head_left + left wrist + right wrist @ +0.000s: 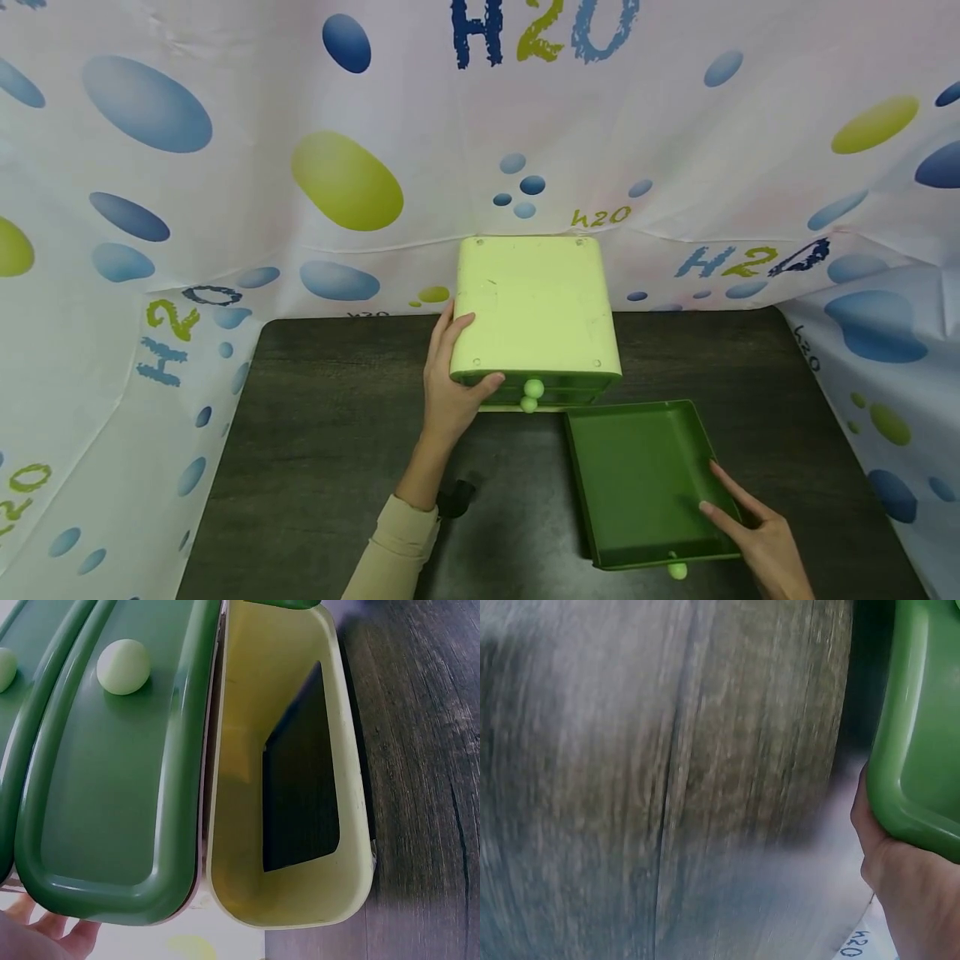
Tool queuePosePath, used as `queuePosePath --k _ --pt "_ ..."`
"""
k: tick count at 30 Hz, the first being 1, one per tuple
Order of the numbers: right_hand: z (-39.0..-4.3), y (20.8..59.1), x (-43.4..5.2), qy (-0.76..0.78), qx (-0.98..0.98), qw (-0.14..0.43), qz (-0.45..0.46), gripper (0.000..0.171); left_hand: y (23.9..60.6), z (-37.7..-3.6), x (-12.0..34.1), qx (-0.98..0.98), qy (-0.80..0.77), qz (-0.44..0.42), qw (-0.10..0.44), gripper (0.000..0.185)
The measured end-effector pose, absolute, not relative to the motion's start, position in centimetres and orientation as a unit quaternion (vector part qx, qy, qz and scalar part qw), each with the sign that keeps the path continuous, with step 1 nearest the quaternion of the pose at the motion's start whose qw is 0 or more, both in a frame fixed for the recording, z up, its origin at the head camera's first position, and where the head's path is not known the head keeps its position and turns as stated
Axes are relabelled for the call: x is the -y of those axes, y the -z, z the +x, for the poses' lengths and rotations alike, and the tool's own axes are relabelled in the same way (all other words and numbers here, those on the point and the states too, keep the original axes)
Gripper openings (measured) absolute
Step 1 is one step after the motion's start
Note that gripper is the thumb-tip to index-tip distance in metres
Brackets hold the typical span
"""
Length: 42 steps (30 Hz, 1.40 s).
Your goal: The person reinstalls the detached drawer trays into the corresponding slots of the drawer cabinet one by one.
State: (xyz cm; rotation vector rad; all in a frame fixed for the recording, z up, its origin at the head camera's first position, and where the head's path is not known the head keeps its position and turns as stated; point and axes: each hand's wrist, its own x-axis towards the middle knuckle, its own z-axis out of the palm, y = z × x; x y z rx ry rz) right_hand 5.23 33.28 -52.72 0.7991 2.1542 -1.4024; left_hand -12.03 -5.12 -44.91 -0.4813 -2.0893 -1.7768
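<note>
A pale yellow-green drawer cabinet (pixel 536 304) stands at the back middle of the dark table (pixel 322 433). My left hand (pixel 459 367) grips its left front corner, thumb on the front beside two pale knobs (pixel 533 388). The left wrist view shows two green drawer fronts (pixel 105 787) shut in place, one knob (pixel 124 666), and an empty yellow slot (pixel 289 795) beside them. A loose green drawer (pixel 645 479) lies on the table to the right front, empty, with its knob (pixel 677 571) facing me. My right hand (pixel 738 517) holds its near right corner (pixel 922 750), fingers inside the rim.
A white cloth (pixel 225 208) printed with blue and green blobs and "H2O" hangs behind the table and down both its sides. A small black object (pixel 455 498) sits by my left wrist. Dark wood tabletop (pixel 667 787) fills the blurred right wrist view.
</note>
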Motion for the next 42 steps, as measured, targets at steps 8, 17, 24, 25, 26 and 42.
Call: queuePosePath --k 8,17,24,25,26,42 --pt "5.4 53.0 -32.0 0.521 -0.772 0.223 0.288 0.089 45.1 -12.2 5.0 0.732 0.631 -0.176 0.188 0.091" --pt "5.4 53.3 -30.8 0.544 -0.759 0.209 0.292 0.09 45.1 -11.9 5.1 0.737 0.627 -0.174 0.183 0.091" --pt "5.5 53.5 -30.4 0.558 -0.759 0.194 0.272 0.085 45.1 -11.8 5.1 0.739 0.625 -0.176 0.181 0.094" --pt "5.5 53.5 -30.2 0.559 -0.761 0.19 0.27 0.083 45.1 -11.8 5.1 0.739 0.625 -0.176 0.182 0.094" --pt "5.4 53.5 -30.1 0.559 -0.761 0.187 0.27 0.083 45.1 -11.8 5.1 0.739 0.624 -0.176 0.183 0.094" --pt "6.1 53.5 -26.3 0.58 -0.752 0.137 0.282 0.082 45.1 -11.8 5.0 0.735 0.629 -0.171 0.188 0.098"
